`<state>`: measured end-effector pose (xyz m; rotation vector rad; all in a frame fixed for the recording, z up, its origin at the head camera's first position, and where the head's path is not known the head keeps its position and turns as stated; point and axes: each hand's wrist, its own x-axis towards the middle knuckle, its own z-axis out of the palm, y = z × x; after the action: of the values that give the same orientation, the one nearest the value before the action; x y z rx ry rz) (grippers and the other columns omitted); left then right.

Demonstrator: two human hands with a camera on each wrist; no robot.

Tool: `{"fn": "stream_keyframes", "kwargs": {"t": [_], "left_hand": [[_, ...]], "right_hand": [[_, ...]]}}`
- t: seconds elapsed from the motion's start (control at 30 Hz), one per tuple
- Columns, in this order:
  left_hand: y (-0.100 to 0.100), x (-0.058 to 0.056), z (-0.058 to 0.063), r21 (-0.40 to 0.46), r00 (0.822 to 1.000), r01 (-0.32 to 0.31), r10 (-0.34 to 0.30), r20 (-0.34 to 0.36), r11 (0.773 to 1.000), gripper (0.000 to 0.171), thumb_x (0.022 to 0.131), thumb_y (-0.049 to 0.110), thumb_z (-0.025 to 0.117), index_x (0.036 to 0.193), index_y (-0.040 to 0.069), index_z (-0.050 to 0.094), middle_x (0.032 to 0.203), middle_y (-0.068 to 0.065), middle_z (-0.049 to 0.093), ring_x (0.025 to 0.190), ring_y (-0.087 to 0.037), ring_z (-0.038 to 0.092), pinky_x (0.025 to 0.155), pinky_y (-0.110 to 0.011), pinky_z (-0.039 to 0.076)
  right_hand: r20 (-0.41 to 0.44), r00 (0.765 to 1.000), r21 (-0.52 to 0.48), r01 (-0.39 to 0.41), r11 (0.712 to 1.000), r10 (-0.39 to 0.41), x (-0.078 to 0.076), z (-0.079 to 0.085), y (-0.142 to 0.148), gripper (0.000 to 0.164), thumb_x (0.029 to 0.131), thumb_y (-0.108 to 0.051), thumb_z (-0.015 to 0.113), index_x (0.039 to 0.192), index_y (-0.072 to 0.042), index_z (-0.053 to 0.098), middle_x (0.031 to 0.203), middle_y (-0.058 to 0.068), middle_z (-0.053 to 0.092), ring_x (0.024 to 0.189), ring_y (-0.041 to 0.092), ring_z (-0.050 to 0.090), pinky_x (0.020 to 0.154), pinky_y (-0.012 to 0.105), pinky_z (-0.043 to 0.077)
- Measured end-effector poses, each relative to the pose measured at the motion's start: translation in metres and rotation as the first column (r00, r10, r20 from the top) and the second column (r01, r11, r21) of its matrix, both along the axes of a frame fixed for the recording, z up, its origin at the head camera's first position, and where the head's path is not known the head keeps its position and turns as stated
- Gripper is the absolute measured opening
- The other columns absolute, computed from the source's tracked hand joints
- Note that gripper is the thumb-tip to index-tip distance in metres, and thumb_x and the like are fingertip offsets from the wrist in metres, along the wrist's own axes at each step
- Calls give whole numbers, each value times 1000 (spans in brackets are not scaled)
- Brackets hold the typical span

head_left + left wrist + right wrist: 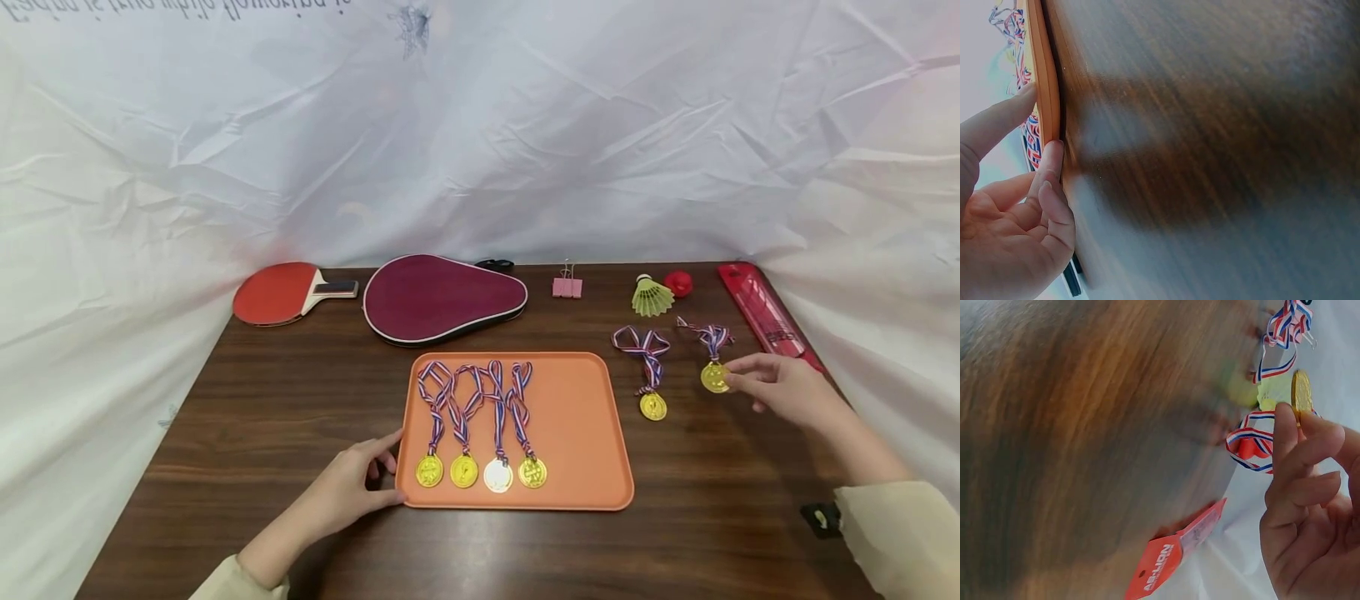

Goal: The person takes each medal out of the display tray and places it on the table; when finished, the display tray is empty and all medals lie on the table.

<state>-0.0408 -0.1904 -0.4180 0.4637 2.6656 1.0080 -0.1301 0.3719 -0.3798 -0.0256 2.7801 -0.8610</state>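
My right hand (787, 387) pinches the rim of a gold medal (715, 377) between thumb and finger; its striped ribbon (714, 337) trails away behind. The right wrist view shows this medal (1302, 391) edge-on. Just left of it, another gold medal (653, 406) with a striped ribbon lies on the table. My left hand (345, 483) touches the left edge of an orange tray (581, 433), thumb near the front corner and fingers spread farther back. Several ribboned medals (464, 472) lie in a row on the tray's left and middle, one looking pale in the glare.
Along the back are a red table tennis bat (276, 293), a maroon bat case (446, 296), a pink binder clip (567, 287), a yellow shuttlecock (651, 297) and a small red ball-like item (678, 284). A red package (768, 315) lies at the right edge. White cloth (480, 150) surrounds the table.
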Motion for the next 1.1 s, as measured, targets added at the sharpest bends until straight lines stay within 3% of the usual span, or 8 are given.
{"fn": "stream_keyframes", "kwargs": {"t": [0.2, 0.4, 0.8, 1.1], "left_hand": [[0, 0, 0, 3, 1000, 4, -4, -3, 1000, 75, 69, 24, 78, 132, 3, 43, 83, 6, 53, 66, -11, 45, 56, -21, 37], [0, 0, 1, -6, 1000, 0, 0, 7, 1000, 75, 69, 24, 77, 132, 3, 43, 82, 6, 52, 67, -12, 45, 56, -21, 37], [0, 0, 3, -5, 1000, -1, 1, 23, 1000, 75, 70, 25, 77, 133, 4, 41, 82, 5, 52, 67, -12, 45, 56, -22, 37], [0, 0, 2, -5, 1000, -1, 1, 26, 1000, 75, 70, 25, 77, 133, 4, 41, 82, 5, 53, 67, -12, 45, 56, -21, 38]], "right_hand": [[81, 996, 0, -21, 1000, 21, 7, -7, 3, 50, 85, -44, 56, 111, -2, 58, 76, 6, 65, 56, 18, 54, 43, 28, 33], [110, 994, -17, -12, 1000, 14, 12, -14, 1, 51, 84, -45, 57, 110, -1, 57, 76, 4, 64, 56, 17, 53, 45, 28, 33], [67, 998, 24, -15, 1000, 14, 15, -27, -3, 47, 83, -44, 59, 104, -2, 61, 79, 5, 65, 58, 17, 57, 54, 31, 41], [44, 999, 97, -7, 995, 3, 15, -29, -8, 45, 84, -45, 57, 99, -4, 62, 73, 0, 64, 56, 14, 55, 53, 31, 38]]}}
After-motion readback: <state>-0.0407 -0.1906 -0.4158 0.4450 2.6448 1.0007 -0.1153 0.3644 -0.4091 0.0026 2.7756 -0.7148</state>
